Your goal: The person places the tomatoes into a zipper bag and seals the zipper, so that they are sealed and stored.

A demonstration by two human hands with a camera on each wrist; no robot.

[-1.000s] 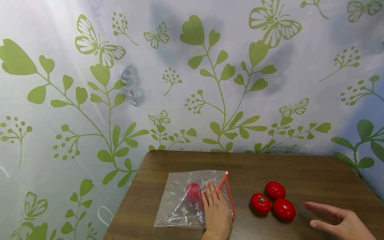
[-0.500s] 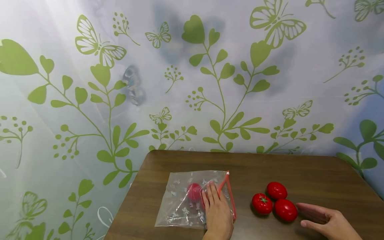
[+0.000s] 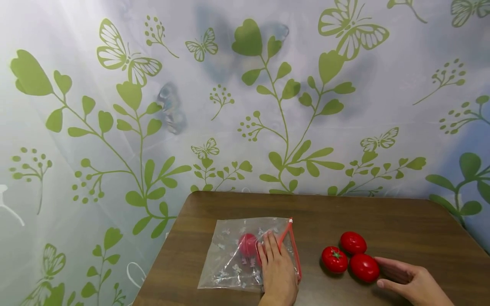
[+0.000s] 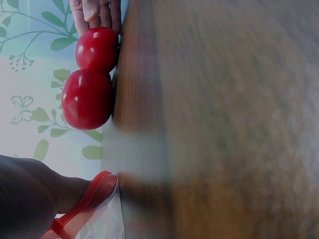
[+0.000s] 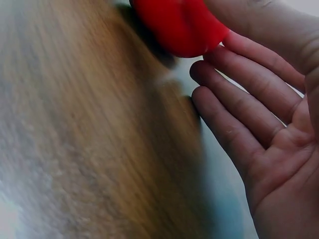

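Observation:
My left hand (image 3: 277, 272) lies with extended fingers on a clear printed zip bag (image 3: 214, 272), near its red-edged mouth (image 3: 296, 253). Inside the bag is a round red thing (image 3: 248, 245), with more red partly covered by the fingers. Three glossy red tomatoes sit grouped to the right: a front one (image 3: 364, 267), a back one (image 3: 353, 242) and a left one with a green star-shaped top (image 3: 334, 259). My right hand (image 3: 411, 282) is beside the front tomato, thumb and fingers parted. In the right wrist view its fairly straight fingers (image 5: 239, 119) reach the tomato (image 5: 182, 27).
All of this rests on a brown wooden table (image 3: 306, 206). Behind it hangs a pale curtain (image 3: 229, 170) printed with green leaves and butterflies. A strip of bare wood separates the bag from the tomatoes.
My right hand has moved left, from a gap away to right beside the front tomato. The left hand and the bag have stayed in place.

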